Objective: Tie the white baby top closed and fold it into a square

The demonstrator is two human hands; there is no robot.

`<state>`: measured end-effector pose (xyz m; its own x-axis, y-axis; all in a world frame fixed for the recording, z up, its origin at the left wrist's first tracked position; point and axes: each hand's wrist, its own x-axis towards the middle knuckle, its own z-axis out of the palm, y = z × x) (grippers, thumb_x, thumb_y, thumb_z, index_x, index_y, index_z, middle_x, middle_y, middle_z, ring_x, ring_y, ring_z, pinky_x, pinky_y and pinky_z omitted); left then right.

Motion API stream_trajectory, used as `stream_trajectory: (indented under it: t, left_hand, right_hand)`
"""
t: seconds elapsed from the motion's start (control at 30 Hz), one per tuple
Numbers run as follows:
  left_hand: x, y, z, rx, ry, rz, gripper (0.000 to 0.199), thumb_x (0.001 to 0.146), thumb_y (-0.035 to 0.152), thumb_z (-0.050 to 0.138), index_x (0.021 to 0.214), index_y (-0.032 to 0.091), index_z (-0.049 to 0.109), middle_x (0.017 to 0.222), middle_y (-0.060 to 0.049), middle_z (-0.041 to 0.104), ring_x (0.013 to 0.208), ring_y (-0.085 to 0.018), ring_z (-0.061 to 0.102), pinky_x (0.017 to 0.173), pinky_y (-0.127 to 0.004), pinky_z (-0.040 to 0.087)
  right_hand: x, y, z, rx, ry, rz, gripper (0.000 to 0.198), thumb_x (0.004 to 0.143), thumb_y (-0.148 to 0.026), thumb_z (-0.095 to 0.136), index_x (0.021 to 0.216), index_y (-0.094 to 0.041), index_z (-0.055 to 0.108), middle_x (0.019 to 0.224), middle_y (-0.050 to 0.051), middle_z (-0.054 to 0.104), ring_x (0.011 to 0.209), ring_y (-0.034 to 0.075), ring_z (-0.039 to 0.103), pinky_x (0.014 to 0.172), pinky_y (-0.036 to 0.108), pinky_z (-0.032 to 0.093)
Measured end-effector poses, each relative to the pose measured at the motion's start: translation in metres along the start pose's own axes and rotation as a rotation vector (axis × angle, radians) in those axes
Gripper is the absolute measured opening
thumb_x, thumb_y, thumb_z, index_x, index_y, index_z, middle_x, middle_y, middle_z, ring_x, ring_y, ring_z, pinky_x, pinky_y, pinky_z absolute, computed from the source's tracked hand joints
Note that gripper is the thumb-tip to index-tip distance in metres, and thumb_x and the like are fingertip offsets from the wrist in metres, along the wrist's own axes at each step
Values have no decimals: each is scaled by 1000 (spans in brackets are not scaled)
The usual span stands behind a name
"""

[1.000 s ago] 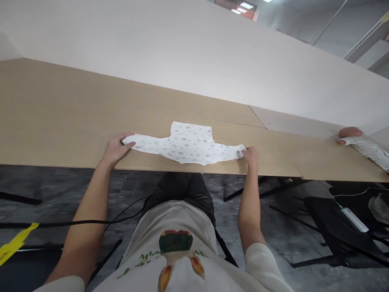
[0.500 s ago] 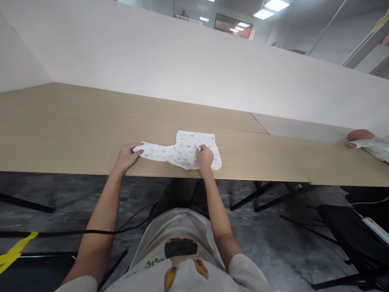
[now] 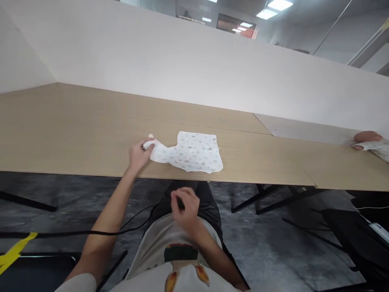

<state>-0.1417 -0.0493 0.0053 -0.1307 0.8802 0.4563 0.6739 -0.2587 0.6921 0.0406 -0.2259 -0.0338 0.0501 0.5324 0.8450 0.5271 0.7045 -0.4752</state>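
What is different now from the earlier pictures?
The right hand released the white printed fabric garment, whose right side is now folded inward, and drew back from the light wood-coloured table. The left hand , still holding the white left sleeve, moved rightward, bunching its end. The garment's middle stayed flat on the table.

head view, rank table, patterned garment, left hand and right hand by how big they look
1. Table
2. Patterned garment
3. Left hand and right hand: too alike; nearness to the camera makes their order unsure.

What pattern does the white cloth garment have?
The white cloth garment has tiny scattered greyish motifs, too small to identify; the head view shows them best.
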Motion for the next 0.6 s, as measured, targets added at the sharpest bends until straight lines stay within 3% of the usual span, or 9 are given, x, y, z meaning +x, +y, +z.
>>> stream_trajectory:
  t: [0.07,0.17,0.27,0.37,0.47,0.53,0.6]
  left_hand:
    - [-3,35,19,-9,-13,107,29,87,27,52,113,20,65,115,-6,66,96,-22,63,89,-34,50]
    - [-8,80,59,49,-133,308,36,84,17,50,118,17,61,120,-6,64,105,-22,60,96,-34,47]
    - [-18,103,101,148,-301,480,41,84,10,42,120,16,60,119,-7,64,111,-22,57,99,-35,44]
    - [-32,109,128,220,-437,590,42,86,14,42,126,16,57,121,-10,62,113,-24,56,99,-38,43]
    - [-42,108,128,213,-555,640,51,88,27,49,138,15,43,122,-13,61,113,-27,56,99,-42,42]
    - [-45,103,115,115,-605,674,58,91,35,48,143,14,33,130,-13,56,119,-27,52,101,-41,40]
    - [-44,91,95,1,-591,677,54,95,38,40,143,14,33,137,-12,50,125,-24,47,105,-38,37]
  right_hand:
    - [-22,-15,3,71,-96,-53,14,83,-12,53,91,-21,60,71,2,68,64,15,63,63,28,56]
    - [-35,-19,8,95,-197,-136,12,83,-13,53,87,-21,60,65,1,67,58,14,62,56,25,55]
    - [-29,-16,5,68,-156,-125,11,83,-13,53,85,-20,61,65,2,67,56,14,61,53,25,54]
    - [-21,-16,-4,68,-64,-93,13,82,-12,53,90,-19,61,66,2,68,56,14,61,52,26,53]
    - [-18,-17,-14,69,-17,-34,18,82,-11,53,96,-21,60,70,2,69,56,16,62,51,27,53]
    - [-16,-12,-23,53,-15,-19,21,82,-11,54,99,-23,59,71,2,69,56,16,62,50,28,54]
    - [-12,2,-39,-4,-11,-28,22,81,-10,54,98,-24,59,73,2,69,58,17,63,52,28,54]
